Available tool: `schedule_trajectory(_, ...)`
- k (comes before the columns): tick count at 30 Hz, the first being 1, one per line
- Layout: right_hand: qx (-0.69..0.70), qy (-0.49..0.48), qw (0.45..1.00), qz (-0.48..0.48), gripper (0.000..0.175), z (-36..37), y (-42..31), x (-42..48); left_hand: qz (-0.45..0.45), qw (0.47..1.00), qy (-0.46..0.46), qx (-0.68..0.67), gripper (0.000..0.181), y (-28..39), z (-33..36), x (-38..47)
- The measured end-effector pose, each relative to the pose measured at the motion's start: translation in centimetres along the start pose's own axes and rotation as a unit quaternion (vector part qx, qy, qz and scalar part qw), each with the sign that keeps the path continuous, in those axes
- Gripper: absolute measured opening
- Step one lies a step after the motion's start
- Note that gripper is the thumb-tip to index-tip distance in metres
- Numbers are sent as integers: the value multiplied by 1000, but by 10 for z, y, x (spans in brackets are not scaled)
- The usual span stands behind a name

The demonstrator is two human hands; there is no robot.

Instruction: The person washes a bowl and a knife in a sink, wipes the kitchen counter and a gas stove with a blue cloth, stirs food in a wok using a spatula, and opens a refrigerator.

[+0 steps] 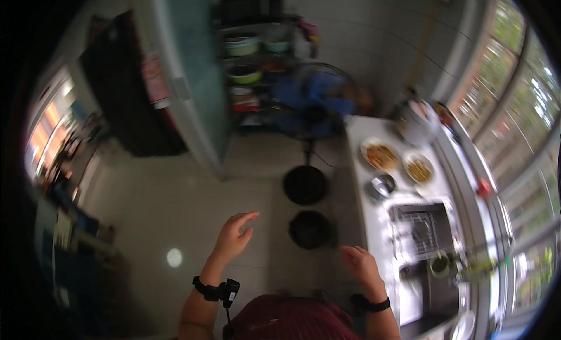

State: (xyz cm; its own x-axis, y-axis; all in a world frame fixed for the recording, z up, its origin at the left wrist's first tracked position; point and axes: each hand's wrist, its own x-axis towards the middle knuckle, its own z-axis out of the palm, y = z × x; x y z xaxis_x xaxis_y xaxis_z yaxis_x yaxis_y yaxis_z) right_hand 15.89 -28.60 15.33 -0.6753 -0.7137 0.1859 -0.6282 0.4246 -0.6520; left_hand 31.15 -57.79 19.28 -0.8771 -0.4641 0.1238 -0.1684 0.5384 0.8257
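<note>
My left hand (pixel 235 234) is raised over the tiled floor (pixel 219 191), its thumb and fingers apart with nothing between them; a black strap with a small device sits on that wrist. My right hand (pixel 358 262) hovers just left of the counter edge with its fingers curled, the picture there being blurred; whether it holds something cannot be told. Between and beyond both hands, a dark round bin (pixel 310 230) stands on the floor. On the white counter (pixel 358 138) to the right are a plate of cooked food (pixel 381 157), a second bowl of food (pixel 418 169) and a metal bowl (pixel 383 185).
A double sink (pixel 412 287) with a rack lies at the right below windows. A standing fan (pixel 313 107) with a round black base (pixel 305 185) is ahead, before a shelf rack (pixel 245 90) holding pots. A sliding glass door (pixel 197 77) and dark refrigerator (pixel 127 90) are at left.
</note>
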Motion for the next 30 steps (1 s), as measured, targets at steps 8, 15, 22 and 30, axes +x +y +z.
schedule_trajectory(8,13,-210,963,-168,21,110,-51,129,-120,966,223,50,29,-84,-85,-72)
schedule_trajectory(15,-39,-294,919,-260,24,254,-133,218,-189,930,315,31,26,-192,-186,-111)
schedule_trajectory(22,-46,-362,889,-278,26,360,-231,321,-213,878,428,5,27,-272,-298,-116)
schedule_trajectory(30,-55,-373,870,-319,28,505,-312,473,-285,823,491,13,27,-365,-415,-90)
